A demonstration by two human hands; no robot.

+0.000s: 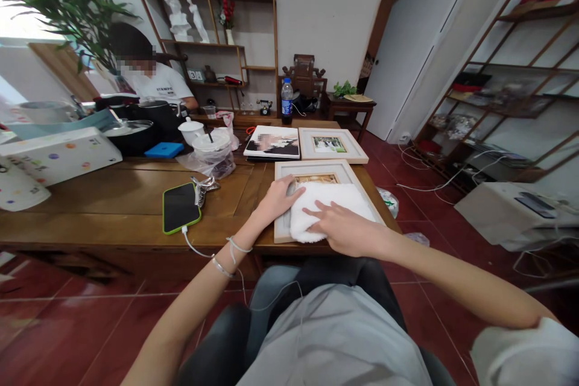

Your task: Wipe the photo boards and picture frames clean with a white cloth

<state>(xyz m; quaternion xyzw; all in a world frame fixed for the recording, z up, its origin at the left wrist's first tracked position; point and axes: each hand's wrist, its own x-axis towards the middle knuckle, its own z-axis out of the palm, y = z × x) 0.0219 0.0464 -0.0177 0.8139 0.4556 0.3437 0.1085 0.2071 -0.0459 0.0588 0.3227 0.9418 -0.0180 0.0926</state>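
Observation:
A light wooden picture frame (283,232) lies flat on the table near its front edge, with a small part of its picture showing at the top. Across most of it a fluffy white cloth (348,196) is spread. My right hand (346,229) presses down on this cloth, fingers spread apart. At the frame's left side rests my left hand (278,198), its thumb reaching to the cloth's edge and apart from the other fingers. Just behind lie a second framed picture (357,148) and a white-edged photo panel (273,142) on a dark flat item.
Left on the wooden table (136,205) are a charging phone (181,208), a bagged lidded cup (212,148), a blue box (163,149) and a white carton (67,160). A bottle (286,99) stands at the back. A person (165,87) sits across at the left.

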